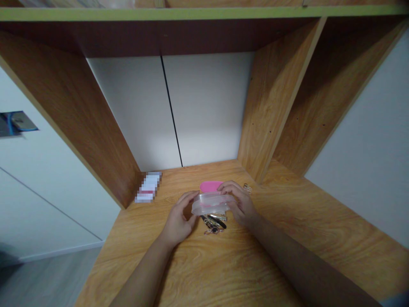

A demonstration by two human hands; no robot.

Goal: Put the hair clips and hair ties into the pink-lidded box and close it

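Note:
A clear plastic box (209,205) with rounded ends is held between my two hands, just above the desk. My left hand (179,221) curves round its left end, thumb below and fingers along the far side. At the right end, the fingers of my right hand (240,204) lie over the rim, with the thumb against the near side. Behind the box a pink oval lid (210,186) lies on the desk, partly covered by my right fingers. Right under the box's near edge is a small pile of watches and strap-like pieces (214,224), partly hidden by it.
A small metallic item (247,188), too small to name, lies to the right of my right hand. A blurred-out card or packet (148,187) rests at the back left. Wooden side panels (271,106) and an overhead shelf (179,13) enclose the wooden desktop (204,273).

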